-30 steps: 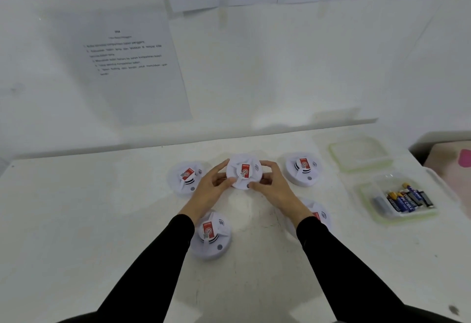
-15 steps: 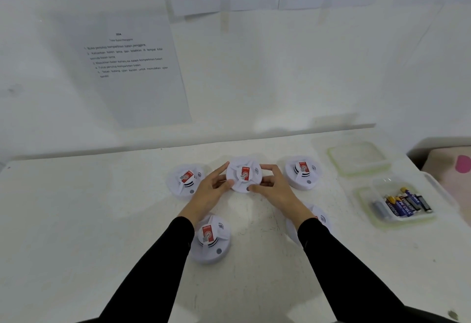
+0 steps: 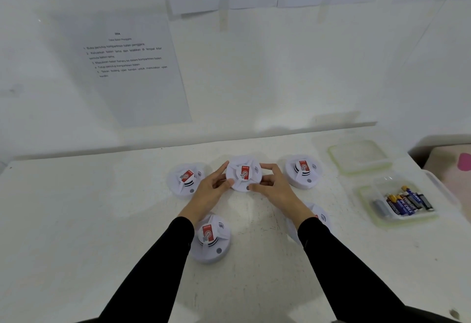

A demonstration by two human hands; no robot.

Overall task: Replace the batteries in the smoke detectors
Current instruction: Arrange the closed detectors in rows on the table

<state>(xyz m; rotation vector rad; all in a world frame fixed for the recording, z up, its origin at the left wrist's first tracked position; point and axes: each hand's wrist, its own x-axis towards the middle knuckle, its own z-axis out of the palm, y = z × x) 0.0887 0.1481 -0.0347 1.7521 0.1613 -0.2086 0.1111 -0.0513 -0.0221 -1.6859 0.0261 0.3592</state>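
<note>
White middle smoke detector point(image 3: 244, 174) | left hand point(image 3: 209, 193) grip clasps its rim | right hand point(image 3: 276, 190) grip likewise

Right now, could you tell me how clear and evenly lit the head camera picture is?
Head view: soft, washed-out light; table edge bowed by the wide lens; wall sheet print blurry; held smoke detector and batteries fairly sharp.

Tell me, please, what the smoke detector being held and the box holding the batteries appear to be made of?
The held smoke detector looks like moulded white plastic, matte, with crisp vent slots and a red paper-like label. The battery box appears to be clear, slightly glossy plastic: the batteries show through its walls.
</note>
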